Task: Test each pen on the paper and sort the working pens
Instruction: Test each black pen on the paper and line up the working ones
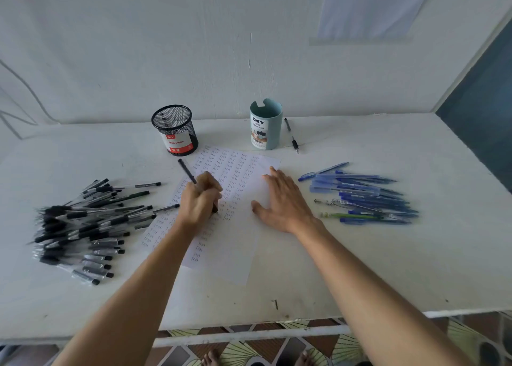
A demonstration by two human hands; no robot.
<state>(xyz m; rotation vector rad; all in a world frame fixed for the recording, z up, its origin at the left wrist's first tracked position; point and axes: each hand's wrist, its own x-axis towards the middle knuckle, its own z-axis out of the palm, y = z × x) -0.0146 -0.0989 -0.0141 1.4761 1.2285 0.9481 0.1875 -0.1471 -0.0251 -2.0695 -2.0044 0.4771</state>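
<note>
Resting tip-down on the white written-over paper sheet [249, 169], a slim black pen [187, 172] is gripped in the left hand [200, 201] and is probably best stroked lightly, the sheet pinned by the flat right hand [283, 199].

A black wire-mesh cup [175, 128] stands beyond the left hand [199, 202]'s fingers [214, 184], a heap of black pens [83, 227] left of them. Beyond the right hand [282, 199]'s fingertips [274, 173], a pale-blue cylindrical organizer [266, 124]; blue pens [365, 196] to their right, bare white tabletop [291, 166] between.
</note>
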